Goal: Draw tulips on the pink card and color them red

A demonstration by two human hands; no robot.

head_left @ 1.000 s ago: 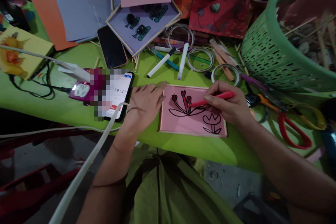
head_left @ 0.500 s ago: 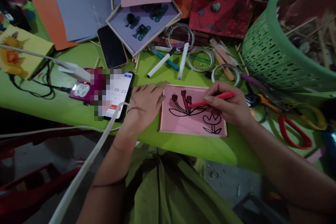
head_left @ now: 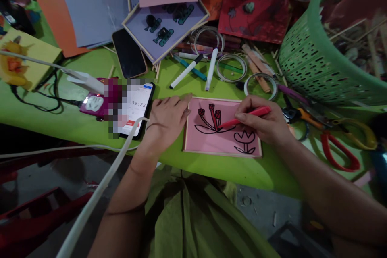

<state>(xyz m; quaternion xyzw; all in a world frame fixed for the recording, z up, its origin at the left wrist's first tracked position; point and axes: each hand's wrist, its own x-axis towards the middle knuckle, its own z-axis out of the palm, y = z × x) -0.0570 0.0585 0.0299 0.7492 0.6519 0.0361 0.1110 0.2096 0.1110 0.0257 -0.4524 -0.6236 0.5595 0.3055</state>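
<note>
A pink card (head_left: 205, 145) edged with thin wooden strips lies flat on the green table. Black outlines of flowers are drawn on it; the blossoms and a stem at its upper left show red. My right hand (head_left: 263, 121) grips a red marker pen (head_left: 250, 116), its tip down at the base of the red-coloured stem. My left hand (head_left: 167, 119) rests flat with fingers extended, its fingertips touching the card's left edge.
A lit phone (head_left: 140, 109) lies left of my left hand, with a white cable (head_left: 99, 191) crossing in front. Behind the card are loose markers (head_left: 186, 72) and tape rolls (head_left: 231, 68). Scissors (head_left: 340, 153) and a green basket (head_left: 332, 68) stand at the right.
The red marker's tip has shifted slightly down and right along the stem towards its base. My left hand has stayed in place.
</note>
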